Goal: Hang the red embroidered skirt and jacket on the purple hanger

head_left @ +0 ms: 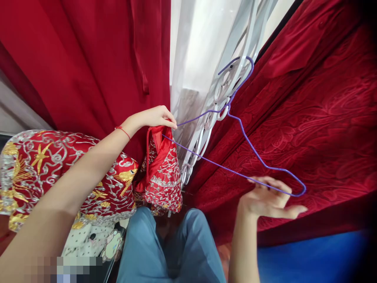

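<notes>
A purple wire hanger stretches between my hands, its hook toward the top. My left hand is closed in a pinch at the hanger's left end, where it grips the edge of a red garment with silver embroidery. That end of the hanger runs into the garment's opening. At the hanger's right end, my right hand is open, with its thumb stretched out. Its fingers lie behind the lower bar and appear to touch it.
Red cloth with silver and gold embroidery lies at left, partly under my left arm. Red curtains hang behind. White looped strips hang behind the hanger. Patterned red fabric fills the right. My knees are below.
</notes>
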A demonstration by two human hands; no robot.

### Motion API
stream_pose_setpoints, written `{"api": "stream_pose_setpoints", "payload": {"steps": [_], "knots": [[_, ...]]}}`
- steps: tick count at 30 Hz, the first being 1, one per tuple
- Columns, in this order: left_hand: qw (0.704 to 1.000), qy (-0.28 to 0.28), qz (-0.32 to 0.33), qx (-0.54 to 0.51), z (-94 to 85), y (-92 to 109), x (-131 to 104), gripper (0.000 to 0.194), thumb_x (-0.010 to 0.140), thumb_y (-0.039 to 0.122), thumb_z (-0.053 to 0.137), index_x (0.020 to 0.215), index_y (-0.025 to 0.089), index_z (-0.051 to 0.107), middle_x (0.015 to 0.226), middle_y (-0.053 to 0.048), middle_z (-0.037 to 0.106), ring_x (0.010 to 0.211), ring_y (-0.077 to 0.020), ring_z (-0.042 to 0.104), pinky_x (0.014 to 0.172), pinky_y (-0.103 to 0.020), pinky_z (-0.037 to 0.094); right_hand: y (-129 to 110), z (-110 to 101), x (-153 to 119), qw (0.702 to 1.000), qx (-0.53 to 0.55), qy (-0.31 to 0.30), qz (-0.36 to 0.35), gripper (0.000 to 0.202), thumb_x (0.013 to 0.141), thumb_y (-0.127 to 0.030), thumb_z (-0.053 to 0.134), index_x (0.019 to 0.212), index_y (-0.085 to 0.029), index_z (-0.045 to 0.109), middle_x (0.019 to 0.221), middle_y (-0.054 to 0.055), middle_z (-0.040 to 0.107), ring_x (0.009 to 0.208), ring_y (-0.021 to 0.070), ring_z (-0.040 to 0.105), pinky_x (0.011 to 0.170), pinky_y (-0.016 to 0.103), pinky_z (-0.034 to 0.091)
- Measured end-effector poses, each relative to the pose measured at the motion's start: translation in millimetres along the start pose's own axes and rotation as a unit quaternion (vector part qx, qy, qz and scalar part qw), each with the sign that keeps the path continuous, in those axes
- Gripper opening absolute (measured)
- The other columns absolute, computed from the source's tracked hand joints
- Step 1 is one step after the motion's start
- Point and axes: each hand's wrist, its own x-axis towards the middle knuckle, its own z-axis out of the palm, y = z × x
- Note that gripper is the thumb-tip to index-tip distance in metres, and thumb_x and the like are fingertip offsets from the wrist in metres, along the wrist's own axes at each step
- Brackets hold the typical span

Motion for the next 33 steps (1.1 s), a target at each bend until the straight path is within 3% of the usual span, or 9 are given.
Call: {"api": "stream_pose_setpoints", "payload": {"steps": [3, 8, 10, 12, 17, 20, 24, 29, 33], "knots": [[1.0, 0.002, 0.011, 0.004, 0.7, -0.1, 0.3, 0.033, 0.077, 0.042, 0.074, 0.089, 0.013, 0.082, 0.079, -0.007, 0.076, 0.067, -0.0141, 0.061, 0.068, -0.026, 0.042, 6.4, -6.8, -55.4, 0.985, -0.13, -0.089, -0.072, 0.034, 0.098, -0.035, 0.025, 0.069, -0.025, 0.038, 0.054, -0.005, 0.034, 0.038, 0.013, 0.038, 0.035, 0.023, 0.035], [1.0, 0.004, 0.011, 0.001, -0.3, -2.9, 0.5, 0.037, 0.076, 0.045, 0.075, 0.087, 0.01, 0.081, 0.063, -0.002, 0.067, 0.055, -0.0092, 0.047, 0.057, -0.024, 0.034, 10.7, 35.5, -135.6, 0.898, -0.17, -0.402, -0.055, 0.023, 0.096, -0.028, 0.049, 0.074, -0.025, 0.056, 0.067, -0.003, 0.061, 0.057, 0.014, 0.062, 0.052, 0.026, 0.054], [1.0, 0.012, 0.006, -0.003, -0.4, -3.9, 0.3, 0.037, 0.075, 0.044, 0.075, 0.085, 0.009, 0.081, 0.058, 0.0, 0.062, 0.052, -0.0082, 0.042, 0.054, -0.024, 0.031, 8.0, 71.6, -150.1, 0.749, -0.212, -0.616, -0.12, 0.022, 0.1, -0.024, 0.04, 0.105, -0.022, 0.061, 0.108, 0.007, 0.07, 0.087, 0.0155, 0.07, 0.07, 0.026, 0.058], [1.0, 0.017, 0.0, -0.003, -0.4, -4.4, 0.0, 0.036, 0.074, 0.044, 0.076, 0.085, 0.009, 0.081, 0.054, 0.001, 0.057, 0.051, -0.0075, 0.038, 0.052, -0.025, 0.028, 2.9, 109.5, -156.5, 0.605, -0.262, -0.726, -0.195, 0.033, 0.1, -0.026, 0.041, 0.13, -0.018, 0.054, 0.144, 0.016, 0.055, 0.104, 0.0186, 0.068, 0.08, 0.028, 0.057], [1.0, 0.019, -0.006, -0.012, -0.6, -6.1, -0.8, 0.038, 0.074, 0.046, 0.076, 0.085, 0.01, 0.081, 0.059, -0.001, 0.064, 0.053, -0.0085, 0.044, 0.054, -0.025, 0.032, -15.4, 164.0, -151.5, 0.433, -0.354, -0.789, -0.254, 0.037, 0.096, -0.028, 0.051, 0.129, -0.011, 0.055, 0.124, 0.019, 0.064, 0.098, 0.0254, 0.071, 0.077, 0.035, 0.056], [1.0, 0.014, -0.003, -0.022, -0.8, -7.2, -1.6, 0.038, 0.075, 0.046, 0.076, 0.088, 0.011, 0.081, 0.074, -0.006, 0.074, 0.063, -0.0128, 0.058, 0.064, -0.025, 0.042, -23.8, 153.5, -138.5, 0.378, -0.353, -0.82, -0.246, 0.043, 0.09, -0.04, 0.064, 0.121, -0.011, 0.062, 0.113, 0.017, 0.069, 0.098, 0.0266, 0.072, 0.08, 0.035, 0.055], [1.0, 0.02, -0.005, -0.004, -0.1, -7.8, -2.0, 0.034, 0.075, 0.044, 0.076, 0.09, 0.014, 0.082, 0.086, -0.008, 0.079, 0.075, -0.0176, 0.067, 0.073, -0.026, 0.048, -27.8, 106.0, -110.6, 0.318, -0.396, -0.839, -0.197, 0.044, 0.083, -0.041, 0.074, 0.116, -0.013, 0.066, 0.103, 0.013, 0.074, 0.095, 0.027, 0.073, 0.078, 0.032, 0.054], [1.0, 0.013, -0.014, -0.012, 3.1, -6.8, -0.3, 0.035, 0.075, 0.046, 0.076, 0.09, 0.015, 0.083, 0.088, -0.008, 0.079, 0.079, -0.0193, 0.069, 0.075, -0.027, 0.049, -38.4, 51.8, -61.3, 0.319, -0.436, -0.814, -0.215, 0.045, 0.089, -0.025, 0.064, 0.133, -0.016, 0.058, 0.113, 0.014, 0.071, 0.089, 0.0236, 0.074, 0.069, 0.029, 0.052], [0.999, 0.019, -0.025, -0.025, 4.1, -7.8, -0.9, 0.035, 0.072, 0.047, 0.078, 0.088, 0.016, 0.083, 0.088, -0.008, 0.079, 0.079, -0.019, 0.069, 0.077, -0.027, 0.05, -48.7, 19.5, -41.0, 0.285, -0.397, -0.847, -0.21, 0.034, 0.089, -0.032, 0.065, 0.121, -0.021, 0.065, 0.123, 0.013, 0.068, 0.081, 0.0219, 0.074, 0.065, 0.029, 0.051]]}}
